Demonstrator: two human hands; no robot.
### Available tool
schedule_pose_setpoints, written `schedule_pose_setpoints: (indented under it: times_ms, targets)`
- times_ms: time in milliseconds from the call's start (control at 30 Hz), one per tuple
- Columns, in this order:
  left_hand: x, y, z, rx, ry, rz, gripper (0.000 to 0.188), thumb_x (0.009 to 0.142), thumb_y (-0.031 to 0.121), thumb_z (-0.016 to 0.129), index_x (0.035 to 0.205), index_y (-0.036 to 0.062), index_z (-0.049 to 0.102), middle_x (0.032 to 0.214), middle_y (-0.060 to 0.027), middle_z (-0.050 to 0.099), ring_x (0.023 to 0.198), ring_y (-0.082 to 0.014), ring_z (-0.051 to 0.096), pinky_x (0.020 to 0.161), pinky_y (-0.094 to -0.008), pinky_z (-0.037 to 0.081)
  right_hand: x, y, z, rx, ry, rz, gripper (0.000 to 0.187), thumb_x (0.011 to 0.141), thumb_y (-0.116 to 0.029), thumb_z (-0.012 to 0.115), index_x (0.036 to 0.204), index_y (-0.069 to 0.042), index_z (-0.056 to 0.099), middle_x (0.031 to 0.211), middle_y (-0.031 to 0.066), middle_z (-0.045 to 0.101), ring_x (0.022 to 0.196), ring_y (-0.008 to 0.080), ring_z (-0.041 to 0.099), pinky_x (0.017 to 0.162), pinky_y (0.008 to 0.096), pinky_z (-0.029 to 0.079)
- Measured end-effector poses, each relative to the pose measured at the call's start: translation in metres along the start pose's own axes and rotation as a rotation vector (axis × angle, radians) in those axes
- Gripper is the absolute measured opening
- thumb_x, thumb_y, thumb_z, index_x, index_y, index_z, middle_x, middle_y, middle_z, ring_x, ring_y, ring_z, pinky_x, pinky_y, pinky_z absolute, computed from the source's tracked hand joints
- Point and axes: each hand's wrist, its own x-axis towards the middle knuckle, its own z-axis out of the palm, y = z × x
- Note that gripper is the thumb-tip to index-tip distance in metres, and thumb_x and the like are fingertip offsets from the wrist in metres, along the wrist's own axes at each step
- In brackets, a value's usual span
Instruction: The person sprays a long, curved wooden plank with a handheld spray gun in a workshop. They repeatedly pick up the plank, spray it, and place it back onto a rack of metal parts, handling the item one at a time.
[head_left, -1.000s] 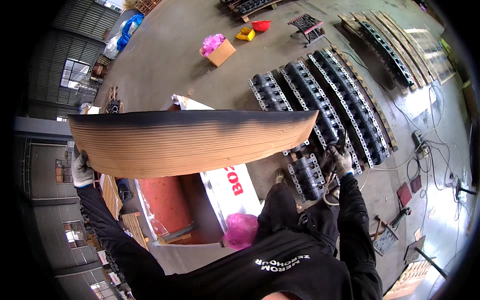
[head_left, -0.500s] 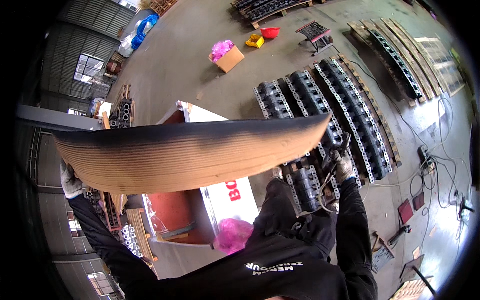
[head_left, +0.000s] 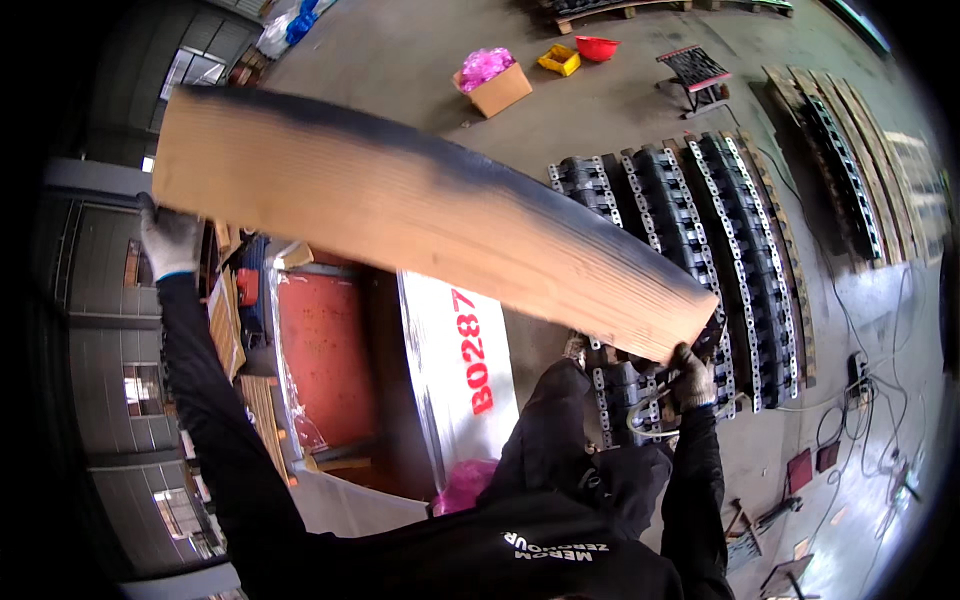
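Observation:
A long cardboard strip (head_left: 400,210), its far edge blackened, slants across in front of me, lower at the right. My left hand (head_left: 170,240), in a pale knit glove, is closed on its left end near the lower corner. My right hand (head_left: 692,382), in a dirty glove, is closed beside the strip's right end. A dark spray gun (head_left: 713,335) with a pale hose is in that hand, mostly hidden behind the cardboard. Rows of black metal parts with silver flanges (head_left: 665,225) lie beyond, partly covered by the strip.
Below the strip stands a large red-lined box (head_left: 325,350) with a white side (head_left: 465,355); pink plastic (head_left: 465,485) lies near it. A carton (head_left: 498,90), a yellow bin (head_left: 560,60), a red bowl (head_left: 597,48) and a folding stand (head_left: 693,72) are farther off. Cables (head_left: 880,385) trail at right.
The strip's left end has risen and its right end has dropped toward my right hand, so it now slants. The spray gun, plainly visible before, is largely covered by the cardboard.

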Motion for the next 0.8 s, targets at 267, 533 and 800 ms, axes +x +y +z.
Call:
schedule_pose_setpoints:
  times_ms: [267, 533, 800]
  targets:
    - [-0.210, -0.340, 0.031, 0.365, -0.501, -0.517, 0.061, 0.095, 0.025, 0.065, 0.145, 0.0038, 0.038, 0.136, -0.0081, 0.052, 0.122, -0.0193, 0.053, 0.103, -0.0326, 0.046, -0.019, 0.018, 0.013, -0.203, 0.106, 0.129, 0.053, 0.081, 0.002, 0.072, 0.131, 0.003, 0.053, 0.117, 0.0074, 0.063, 0.099, 0.0189, 0.061, 0.089, 0.0318, 0.051]
    - [-0.281, -0.526, 0.045, 0.228, -0.041, -0.724, 0.050, 0.097, 0.016, 0.062, 0.142, 0.0078, 0.042, 0.127, -0.0107, 0.059, 0.112, -0.0264, 0.059, 0.097, -0.0407, 0.049, -0.037, 0.042, -0.004, -0.384, 0.285, 0.093, 0.026, 0.091, -0.015, 0.069, 0.112, 0.001, 0.064, 0.101, 0.0051, 0.069, 0.086, 0.0133, 0.063, 0.075, 0.0266, 0.050]
    - [-0.245, -0.601, 0.025, 0.439, -0.142, -0.699, 0.048, 0.095, 0.010, 0.059, 0.139, 0.0050, 0.041, 0.125, -0.0142, 0.059, 0.112, -0.0276, 0.059, 0.093, -0.0409, 0.052, -0.029, 0.025, -0.069, -0.585, 0.381, 0.039, 0.035, 0.093, -0.011, 0.065, 0.124, 0.003, 0.056, 0.113, 0.0073, 0.065, 0.097, 0.0145, 0.060, 0.084, 0.0283, 0.050]
